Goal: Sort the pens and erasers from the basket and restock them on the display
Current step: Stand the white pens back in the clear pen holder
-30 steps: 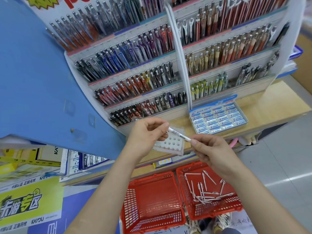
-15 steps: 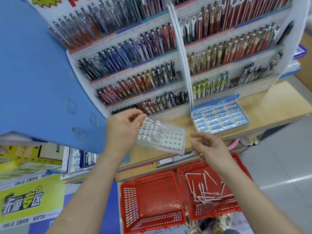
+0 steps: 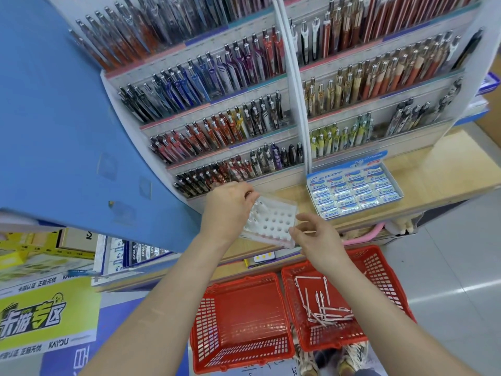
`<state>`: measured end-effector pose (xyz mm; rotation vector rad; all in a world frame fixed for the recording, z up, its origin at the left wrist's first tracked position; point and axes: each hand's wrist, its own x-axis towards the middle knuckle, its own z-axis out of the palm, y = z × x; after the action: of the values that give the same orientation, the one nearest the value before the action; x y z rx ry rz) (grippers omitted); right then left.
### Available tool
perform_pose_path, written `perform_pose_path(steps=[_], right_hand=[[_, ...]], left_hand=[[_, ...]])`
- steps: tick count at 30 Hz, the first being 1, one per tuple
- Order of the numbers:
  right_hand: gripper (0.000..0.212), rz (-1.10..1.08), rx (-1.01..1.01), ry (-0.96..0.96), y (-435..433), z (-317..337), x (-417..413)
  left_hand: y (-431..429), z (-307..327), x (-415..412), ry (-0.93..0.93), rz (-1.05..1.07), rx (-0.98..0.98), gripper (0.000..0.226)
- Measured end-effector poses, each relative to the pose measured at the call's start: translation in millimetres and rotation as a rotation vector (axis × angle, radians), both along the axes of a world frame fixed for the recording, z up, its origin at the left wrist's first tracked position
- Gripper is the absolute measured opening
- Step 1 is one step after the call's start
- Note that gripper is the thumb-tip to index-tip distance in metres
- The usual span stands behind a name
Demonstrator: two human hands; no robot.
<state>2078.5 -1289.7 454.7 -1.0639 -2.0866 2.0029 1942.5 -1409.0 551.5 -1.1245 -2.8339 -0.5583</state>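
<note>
Red plastic first: the right basket (image 3: 379, 270) on the floor near you holds a loose heap of white pens (image 3: 322, 310), lying crossed over one another toward its near left corner; a second red basket (image 3: 238, 346) stands touching it on the left.

Above them, at the near edge of the wooden shelf (image 3: 433, 169), is the clear holder (image 3: 276, 221) with its white top full of round holes; it sits tilted, and a few pen ends (image 3: 256, 213) show in the holes at its left side, just beside your knuckles.

Your left hand (image 3: 227, 210) covers the holder's far left corner; its fingers are bunched and curled there, but you cannot tell from this view whether they pinch a pen, the holder's edge, or nothing.

Your right hand (image 3: 317, 240) is at the holder's right side with fingers loose and spread, thumb raised, grasping nothing; a fingertip lies against the near right edge.

To the right on the same shelf, a shallow blue-and-white box (image 3: 394, 183) holds erasers (image 3: 352, 192) packed in tidy rows; it stands apart from the holder.

Behind both rises the white display (image 3: 294, 104), its tiers filled with upright rows of coloured pens (image 3: 217, 137); a blue panel (image 3: 67, 118) fills the far left.
</note>
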Motion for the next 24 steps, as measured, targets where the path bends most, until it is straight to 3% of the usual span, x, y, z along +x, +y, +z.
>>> perform_pose_path(steps=[17,24], right_hand=[[0.036,-0.099,-0.053,-0.008,-4.9,3.8,-4.7],[0.030,-0.178,-0.015,0.015,-0.1,13.9,-21.4]], left_hand=[[15.4,-8.4,-8.1,-0.026,0.075,-0.197,0.026],[-4.1,4.0,7.3,-0.110,0.126,0.066,0.018]])
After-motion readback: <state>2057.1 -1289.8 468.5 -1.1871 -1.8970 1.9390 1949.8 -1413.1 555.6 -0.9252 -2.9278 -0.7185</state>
